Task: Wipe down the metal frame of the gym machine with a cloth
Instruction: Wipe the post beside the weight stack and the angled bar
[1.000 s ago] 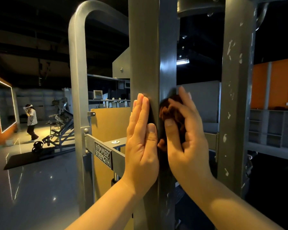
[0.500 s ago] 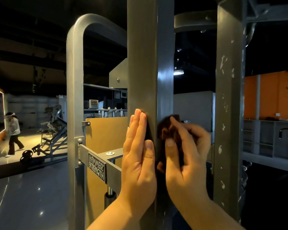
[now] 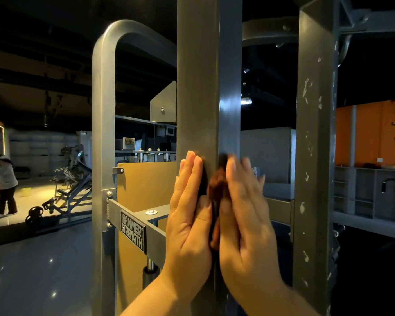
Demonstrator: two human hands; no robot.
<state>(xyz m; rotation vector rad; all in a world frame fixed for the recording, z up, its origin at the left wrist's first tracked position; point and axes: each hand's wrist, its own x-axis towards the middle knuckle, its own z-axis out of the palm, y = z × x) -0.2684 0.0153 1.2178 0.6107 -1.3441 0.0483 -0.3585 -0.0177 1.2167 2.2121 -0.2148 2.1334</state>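
Since half a second ago my right hand (image 3: 244,220) is uncurling, its blurred fingers (image 3: 246,172) stretching straight and pressing the reddish-brown cloth (image 3: 217,187) against the right face of the machine's grey upright post (image 3: 198,87). My left hand (image 3: 188,217) is lying flat, fingers straight, on the post's front face, just beside the cloth.

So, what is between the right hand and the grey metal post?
A dark reddish-brown cloth lies there, pressed by the right hand against the grey metal post; the head view shows it, slightly blurred.
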